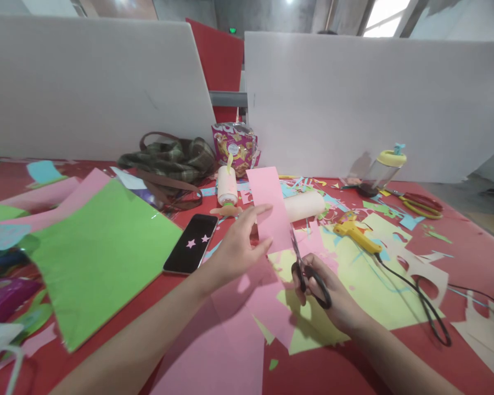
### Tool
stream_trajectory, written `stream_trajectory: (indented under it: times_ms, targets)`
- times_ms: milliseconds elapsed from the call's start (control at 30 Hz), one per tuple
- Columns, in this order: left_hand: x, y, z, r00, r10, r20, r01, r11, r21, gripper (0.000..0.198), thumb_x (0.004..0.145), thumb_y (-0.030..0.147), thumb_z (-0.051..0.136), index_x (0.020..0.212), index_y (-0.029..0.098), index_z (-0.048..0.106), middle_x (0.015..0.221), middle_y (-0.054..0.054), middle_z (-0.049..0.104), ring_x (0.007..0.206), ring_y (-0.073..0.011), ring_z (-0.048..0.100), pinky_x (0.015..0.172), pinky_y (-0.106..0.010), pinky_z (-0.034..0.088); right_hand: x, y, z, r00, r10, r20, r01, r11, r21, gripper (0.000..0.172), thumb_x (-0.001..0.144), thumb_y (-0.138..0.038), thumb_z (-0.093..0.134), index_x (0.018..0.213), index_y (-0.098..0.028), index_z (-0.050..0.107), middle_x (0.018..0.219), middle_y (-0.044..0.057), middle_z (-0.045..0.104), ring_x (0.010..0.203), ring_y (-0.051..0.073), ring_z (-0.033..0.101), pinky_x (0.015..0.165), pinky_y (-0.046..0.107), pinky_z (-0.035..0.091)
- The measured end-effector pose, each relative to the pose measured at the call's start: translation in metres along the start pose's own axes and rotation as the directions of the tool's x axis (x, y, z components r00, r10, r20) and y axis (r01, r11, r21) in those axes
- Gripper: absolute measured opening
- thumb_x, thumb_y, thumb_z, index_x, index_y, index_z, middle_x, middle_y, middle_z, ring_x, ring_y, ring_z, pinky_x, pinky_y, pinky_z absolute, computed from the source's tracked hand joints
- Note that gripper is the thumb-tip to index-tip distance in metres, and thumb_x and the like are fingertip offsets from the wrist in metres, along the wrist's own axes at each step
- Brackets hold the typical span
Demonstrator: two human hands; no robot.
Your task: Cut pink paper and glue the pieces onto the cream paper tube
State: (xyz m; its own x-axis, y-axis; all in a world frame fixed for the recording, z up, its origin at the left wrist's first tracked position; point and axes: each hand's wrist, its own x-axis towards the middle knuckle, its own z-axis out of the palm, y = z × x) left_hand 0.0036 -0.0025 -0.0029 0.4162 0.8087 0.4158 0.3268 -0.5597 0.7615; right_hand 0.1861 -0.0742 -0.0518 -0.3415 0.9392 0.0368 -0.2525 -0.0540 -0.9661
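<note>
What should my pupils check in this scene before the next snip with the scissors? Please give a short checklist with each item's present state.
1. Pink strip held steady: ok, the left hand pinches its lower part.
2. Scissors gripped properly: ok, the right hand has its fingers through the black handles.
3. Left fingers away from the blades: ok, though close; the blades meet the strip's right edge.
4. Blades open: cannot tell.
5. Phone out of the way: ok, it lies left of the left hand.
6. Glue gun and its cord away from the cutting arm: ok, both lie to its right.
</note>
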Motion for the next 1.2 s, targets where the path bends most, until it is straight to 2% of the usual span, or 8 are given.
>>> stream_trajectory:
  times_ms: [333, 600, 933, 1200]
  targets:
    - [-0.0007, 0.0038, 0.0009, 1.0, -0.018, 0.022, 0.018, 1.0, -0.023, 0.046, 0.07, 0.012, 0.053, 0.115, 0.018, 0.042, 0.117, -0.009, 0.045, 0.114, -0.0247, 0.039, 0.095, -0.043, 0.033, 0.0001, -0.0004, -0.0014, 0.999, 0.012, 0.046, -0.014, 0.999, 0.03, 0.03, 0.074, -0.046, 0.051, 0.079, -0.02, 0.037, 0.073, -0.001, 0.045, 0.056, 0.009, 0.045, 0.053, 0.024, 0.034]
    - [-0.0018, 0.0036, 0.001, 0.997, -0.018, 0.078, 0.017, 1.0, 0.014, 0.05, 0.071, 0.011, 0.052, 0.118, 0.02, 0.038, 0.117, -0.01, 0.046, 0.113, -0.0252, 0.04, 0.095, -0.044, 0.033, -0.0001, -0.0046, 0.0013, 0.999, 0.019, 0.039, -0.02, 0.999, 0.037, 0.033, 0.073, -0.048, 0.052, 0.08, -0.021, 0.035, 0.073, 0.0, 0.045, 0.058, 0.01, 0.044, 0.056, 0.026, 0.034]
    - [-0.0035, 0.0049, 0.0033, 0.992, -0.045, 0.121, 0.045, 0.999, 0.0, 0.05, 0.072, 0.013, 0.051, 0.119, 0.018, 0.036, 0.122, -0.011, 0.042, 0.111, -0.0233, 0.044, 0.094, -0.039, 0.035, -0.0005, -0.0038, 0.0001, 0.999, 0.004, 0.044, -0.004, 1.0, 0.013, 0.031, 0.075, -0.049, 0.049, 0.08, -0.02, 0.037, 0.073, 0.0, 0.047, 0.059, 0.011, 0.045, 0.058, 0.026, 0.033]
    - [-0.0056, 0.0065, 0.0067, 0.992, -0.058, 0.112, 0.056, 0.998, 0.02, 0.047, 0.074, 0.015, 0.05, 0.119, 0.019, 0.036, 0.123, -0.01, 0.041, 0.111, -0.0223, 0.043, 0.095, -0.039, 0.035, -0.0006, -0.003, -0.0005, 1.0, 0.015, 0.013, -0.016, 1.0, 0.021, 0.031, 0.074, -0.049, 0.049, 0.078, -0.021, 0.037, 0.073, 0.001, 0.049, 0.058, 0.011, 0.045, 0.058, 0.026, 0.035]
